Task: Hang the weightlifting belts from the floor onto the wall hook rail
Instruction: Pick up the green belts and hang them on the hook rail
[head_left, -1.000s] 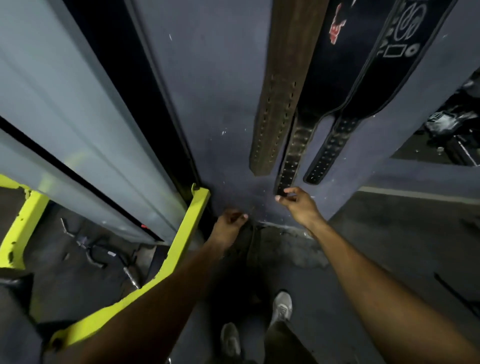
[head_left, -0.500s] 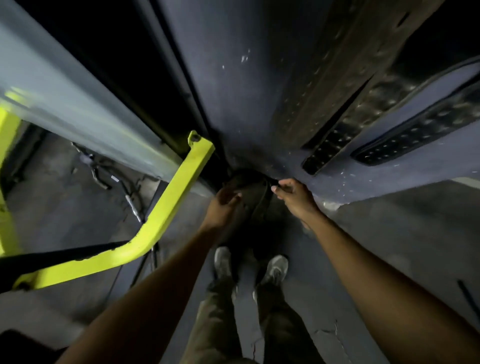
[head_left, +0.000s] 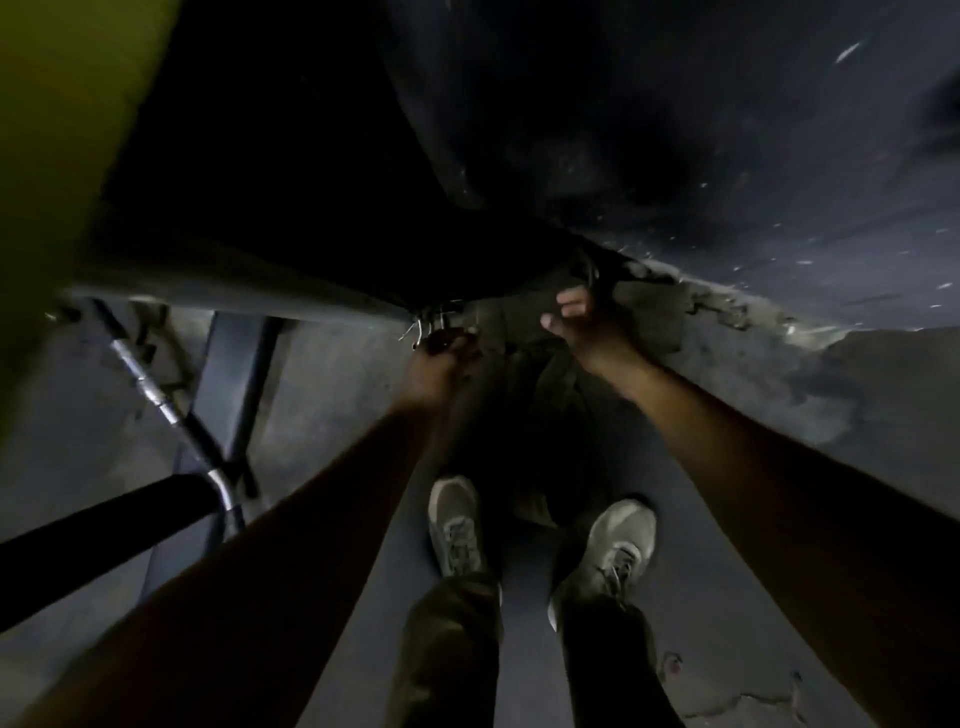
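A dark weightlifting belt (head_left: 524, 338) lies crumpled on the floor at the foot of the wall, reaching back toward my feet. Its metal buckle prongs (head_left: 431, 325) glint at its left end. My left hand (head_left: 441, 366) is closed on the belt just below the buckle. My right hand (head_left: 584, 325) curls thumb and fingers over the belt's right edge. The picture is dark and blurred, so the grips are hard to make out. The hanging belts and the hook rail are out of view.
The dark wall (head_left: 701, 130) fills the top, with a chipped base (head_left: 727, 312). A blurred yellow frame (head_left: 47, 156) stands far left, above a chrome bar (head_left: 166, 405) and a black padded bar (head_left: 104, 525). My shoes (head_left: 457, 519) stand just behind the belt.
My head has dropped much lower and the hanging belts have left the view. Both hands have gone down from the wall to the belt on the floor.
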